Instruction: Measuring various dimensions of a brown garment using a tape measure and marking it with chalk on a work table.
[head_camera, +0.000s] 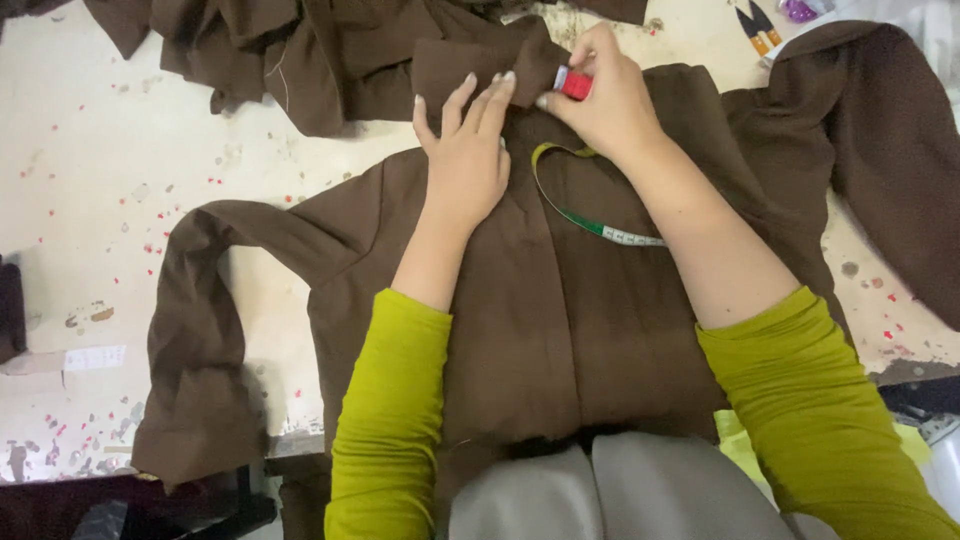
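Nearest the camera, grey-clad knees and two yellow-green sleeves (385, 420) are seen at the lower edge. A brown garment (560, 330) is spread flat across the pale, paint-flecked surface (120, 150), one sleeve of it draped off the near left edge, the other stretched away to the right. A green measuring tape (575, 212) is laid in a loop on the garment, between the two forearms, its far end hidden under the right wrist. Farther up, the left hand (465, 150) is pressed flat on the cloth, fingers extended and slightly spread, nothing gripped; its fingertips (490, 90) are touching the lower edge of a small folded brown piece (470, 62) at the collar area. Just beside it, the right hand (605, 95) is closed, thumb and fingers pinched on a small red object (575, 85), whose kind cannot be told. Beyond the hands, more brown fabric (300, 45) is heaped along the far edge. At far right, small thread snips with orange handles (757, 28) are lying on the surface.
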